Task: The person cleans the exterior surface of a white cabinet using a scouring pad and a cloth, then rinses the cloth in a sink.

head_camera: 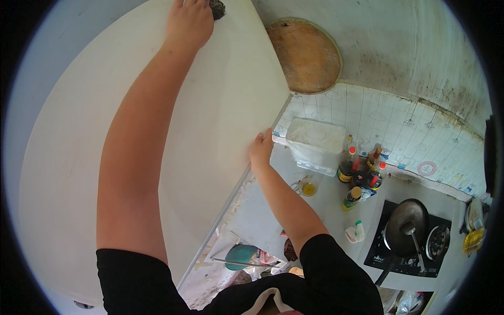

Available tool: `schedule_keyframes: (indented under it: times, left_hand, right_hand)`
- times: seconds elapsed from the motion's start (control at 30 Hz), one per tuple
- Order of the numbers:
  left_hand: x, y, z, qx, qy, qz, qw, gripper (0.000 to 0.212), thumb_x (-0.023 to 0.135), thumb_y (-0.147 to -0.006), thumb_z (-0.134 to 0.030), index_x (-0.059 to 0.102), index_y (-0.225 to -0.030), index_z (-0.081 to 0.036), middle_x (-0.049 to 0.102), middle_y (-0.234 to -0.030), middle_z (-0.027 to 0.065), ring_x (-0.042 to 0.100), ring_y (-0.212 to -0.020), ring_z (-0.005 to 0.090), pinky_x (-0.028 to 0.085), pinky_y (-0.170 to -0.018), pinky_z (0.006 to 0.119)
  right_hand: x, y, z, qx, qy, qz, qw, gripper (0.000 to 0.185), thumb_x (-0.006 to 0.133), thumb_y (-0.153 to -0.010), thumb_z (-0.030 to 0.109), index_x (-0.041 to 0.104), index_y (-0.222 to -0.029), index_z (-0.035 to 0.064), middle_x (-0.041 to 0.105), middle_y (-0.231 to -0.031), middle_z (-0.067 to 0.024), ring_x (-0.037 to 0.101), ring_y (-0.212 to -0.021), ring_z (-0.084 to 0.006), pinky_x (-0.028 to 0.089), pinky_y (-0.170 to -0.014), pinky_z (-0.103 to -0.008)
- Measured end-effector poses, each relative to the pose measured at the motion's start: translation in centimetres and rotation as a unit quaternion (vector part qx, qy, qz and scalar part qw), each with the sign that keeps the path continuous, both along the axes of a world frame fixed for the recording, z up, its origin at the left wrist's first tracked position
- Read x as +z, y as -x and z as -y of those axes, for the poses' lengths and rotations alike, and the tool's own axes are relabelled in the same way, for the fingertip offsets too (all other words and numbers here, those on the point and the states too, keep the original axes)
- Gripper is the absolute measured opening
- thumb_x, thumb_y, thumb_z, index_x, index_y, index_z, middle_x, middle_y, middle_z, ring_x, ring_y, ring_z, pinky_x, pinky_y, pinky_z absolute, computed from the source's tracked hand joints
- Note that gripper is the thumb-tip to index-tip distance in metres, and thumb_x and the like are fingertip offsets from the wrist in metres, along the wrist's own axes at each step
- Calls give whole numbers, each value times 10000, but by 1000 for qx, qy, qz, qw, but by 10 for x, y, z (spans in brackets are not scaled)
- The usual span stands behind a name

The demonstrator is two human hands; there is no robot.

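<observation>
My left hand [191, 19] is at the top edge of the view, on a broad off-white panel [220, 98] that fills the left side, perhaps a refrigerator door or side. Beside its fingers a dark, coarse scouring pad [217, 10] shows; the fingertips are partly cut off, and the pad seems to be under them. Lower and to the right, my right hand [261, 149] rests at the panel's edge, thumb and a finger raised along it; its other fingers are hidden.
A round wooden board [305, 57] leans behind the panel. On the counter stand a lidded plastic box [315, 143], sauce bottles [348, 165], a small bowl [308, 186] and a white spray bottle [355, 233]. A wok [407, 220] with a spatula sits on the gas stove [378, 254].
</observation>
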State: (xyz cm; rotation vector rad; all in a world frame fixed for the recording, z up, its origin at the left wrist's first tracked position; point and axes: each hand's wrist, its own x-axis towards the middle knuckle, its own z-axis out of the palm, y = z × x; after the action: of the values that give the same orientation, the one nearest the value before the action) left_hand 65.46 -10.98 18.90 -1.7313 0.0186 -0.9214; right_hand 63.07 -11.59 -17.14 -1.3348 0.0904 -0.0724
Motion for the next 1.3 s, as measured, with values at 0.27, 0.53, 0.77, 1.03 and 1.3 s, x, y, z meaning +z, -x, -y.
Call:
schedule_keyframes:
  times: [0.27,0.53,0.77,1.03,1.3]
  left_hand:
    - [18,-63,8,-66,54,1,996,395,466,-838,-119,505,-1218,-19,437,-1342,136,378,-1262,239,277,-1060,342]
    - [7,-67,11,-107,80,-45,990,358,479,-824,-106,536,-1169,-29,473,-1288,153,408,-1233,259,298,-1044,351]
    - [17,-98,11,-124,37,12,992,271,494,-809,-102,604,-1049,-38,551,-1155,131,454,-1175,264,323,-1019,390]
    - [21,-132,9,-48,-1,85,995,427,456,-888,-187,439,-1305,-98,433,-1353,85,346,-1293,235,246,-1075,416]
    - [-4,-158,19,-52,23,-10,998,395,450,-867,-152,519,-1256,-157,471,-1312,87,373,-1268,233,268,-1059,388]
  right_hand:
    - [-23,-38,-8,-126,-22,-81,989,303,381,-936,247,514,-980,-21,609,-853,-243,588,-827,-399,451,-718,-454]
    - [-14,-43,-1,-77,10,-121,990,367,339,-951,307,525,-938,-8,613,-857,-248,582,-857,-413,443,-747,-471]
    - [-19,-51,-1,-92,-13,-91,992,443,340,-955,337,567,-870,-34,617,-867,-257,586,-841,-415,449,-732,-467]
    - [-29,-58,-8,-108,0,-84,991,459,342,-952,342,567,-829,-38,618,-809,-257,590,-787,-423,456,-699,-472]
    - [-25,-58,-6,-115,0,-84,990,463,356,-947,340,575,-787,-35,613,-775,-264,591,-761,-426,458,-675,-487]
